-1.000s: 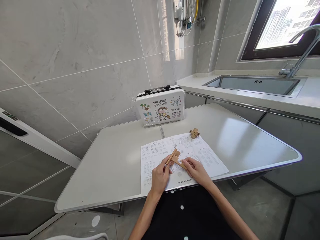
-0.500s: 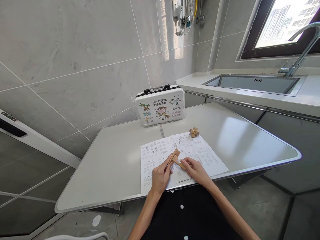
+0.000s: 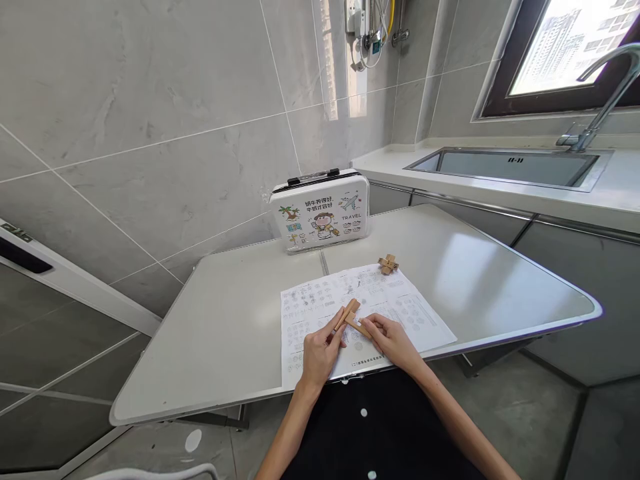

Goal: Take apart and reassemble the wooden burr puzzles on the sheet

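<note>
My left hand (image 3: 319, 355) is closed on light-brown wooden puzzle pieces (image 3: 352, 308) that stick out beyond the fingertips, tilted up to the right. Between the thumb and fingers of my right hand (image 3: 394, 341) is a notched wooden puzzle piece (image 3: 361, 328). Its far end meets the pieces in the left hand; whether they interlock I cannot tell. Both hands are above a printed instruction sheet (image 3: 420, 320) covered with small diagrams. Past the sheet's far right corner sits a cross-shaped wooden puzzle (image 3: 388, 265), made of several fitted pieces.
The sheet lies on a pale folding table (image 3: 235, 320), near its front edge. A white cartoon-printed case (image 3: 325, 213) stands at the back against the tiled wall. To the right are a counter with a sink (image 3: 510, 168) and a tap (image 3: 600, 113).
The wooden pieces in my left hand have shifted slightly and look closer together. Both hands stay in nearly the same place, with their grips kept.
</note>
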`<state>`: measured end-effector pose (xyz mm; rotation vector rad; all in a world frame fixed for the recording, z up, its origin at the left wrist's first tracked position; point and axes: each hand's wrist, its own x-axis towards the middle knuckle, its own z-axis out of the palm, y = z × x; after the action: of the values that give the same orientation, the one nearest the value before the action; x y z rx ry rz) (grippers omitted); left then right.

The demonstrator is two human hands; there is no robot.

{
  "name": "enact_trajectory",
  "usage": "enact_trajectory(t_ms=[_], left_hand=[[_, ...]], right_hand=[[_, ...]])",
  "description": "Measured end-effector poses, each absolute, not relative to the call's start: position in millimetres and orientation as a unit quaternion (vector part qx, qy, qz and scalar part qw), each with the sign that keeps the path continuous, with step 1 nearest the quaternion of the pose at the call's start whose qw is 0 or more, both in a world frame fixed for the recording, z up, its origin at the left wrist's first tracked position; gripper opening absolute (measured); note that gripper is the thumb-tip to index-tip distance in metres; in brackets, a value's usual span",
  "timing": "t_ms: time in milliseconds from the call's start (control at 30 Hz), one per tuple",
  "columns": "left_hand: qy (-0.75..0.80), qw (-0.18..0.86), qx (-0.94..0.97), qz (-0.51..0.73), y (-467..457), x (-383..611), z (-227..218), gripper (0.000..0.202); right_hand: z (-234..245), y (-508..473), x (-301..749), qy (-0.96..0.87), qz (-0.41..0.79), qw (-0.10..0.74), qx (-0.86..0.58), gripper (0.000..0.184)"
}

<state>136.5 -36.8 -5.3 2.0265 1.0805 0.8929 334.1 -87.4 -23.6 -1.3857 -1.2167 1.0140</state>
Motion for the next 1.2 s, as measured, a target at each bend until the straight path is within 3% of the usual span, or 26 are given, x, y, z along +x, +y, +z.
enact_trajectory(t_ms=[267,833,1200], left_hand=[[0.416,0.344,0.772,0.336,-36.0,135.2,-9.9,0.048],[0.419,0.257,0.804,0.334,-36.5,137.1,-12.1,0.046],[0.396,0.328,0.790,0.335,-35.0,135.8,-7.4,0.041]], right_hand=[[-24.9,-87.4,334.9,-0.501,0.428,0.498,-0.564,0.059],[-27.0,-86.8,335.1,-0.505,0.452,0.490,-0.548,0.056],[-27.3,-87.4,335.5,-0.502,0.459,0.492,-0.543,0.054]])
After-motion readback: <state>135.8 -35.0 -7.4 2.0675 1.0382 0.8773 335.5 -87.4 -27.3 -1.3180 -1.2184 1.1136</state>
